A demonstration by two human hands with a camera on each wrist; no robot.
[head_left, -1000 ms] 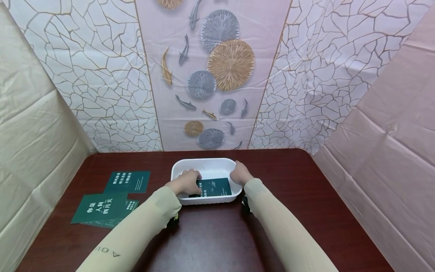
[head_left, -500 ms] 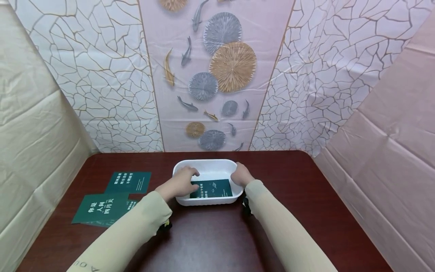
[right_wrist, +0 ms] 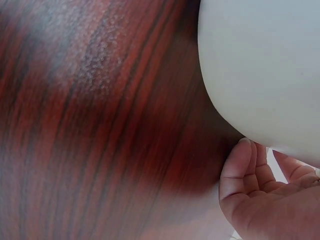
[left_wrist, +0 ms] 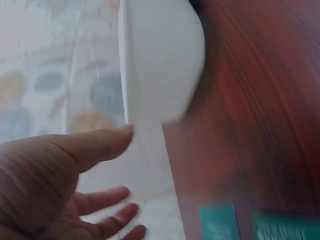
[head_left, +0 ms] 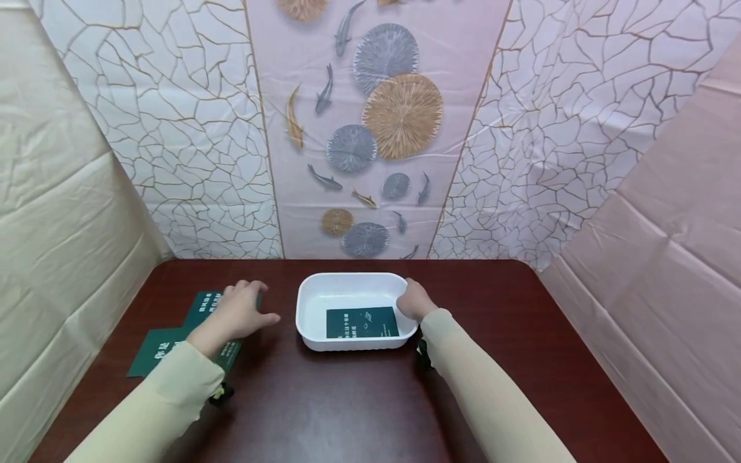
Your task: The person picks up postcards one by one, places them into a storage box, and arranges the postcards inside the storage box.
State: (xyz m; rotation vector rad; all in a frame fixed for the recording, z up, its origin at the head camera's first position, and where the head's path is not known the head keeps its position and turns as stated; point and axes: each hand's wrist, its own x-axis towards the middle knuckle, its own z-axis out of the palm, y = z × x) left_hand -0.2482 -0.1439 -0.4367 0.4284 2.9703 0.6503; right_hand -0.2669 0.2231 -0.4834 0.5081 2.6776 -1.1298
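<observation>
A white plastic tray (head_left: 354,292) stands on the table, with a dark green printed card (head_left: 373,323) lying flat inside it. My right hand (head_left: 415,300) holds the tray's right rim; in the right wrist view its fingers (right_wrist: 236,167) touch the outer wall. To the left, my left hand (head_left: 234,314) hovers over several green cards with white lettering, fingers spread and nothing held. It partly hides the upper card (head_left: 199,307) and the lower card (head_left: 152,346). In the left wrist view, the thumb is apart from the other fingers.
The dark red wooden table (head_left: 347,405) carries everything. A patterned cloth (head_left: 347,212) hangs behind its back edge, and plain beige cloths flank the left (head_left: 69,212) and right (head_left: 660,270) sides.
My left hand has let go of the card in the tray and moved left, out of the tray to above the loose cards. The right hand stays at the tray's rim.
</observation>
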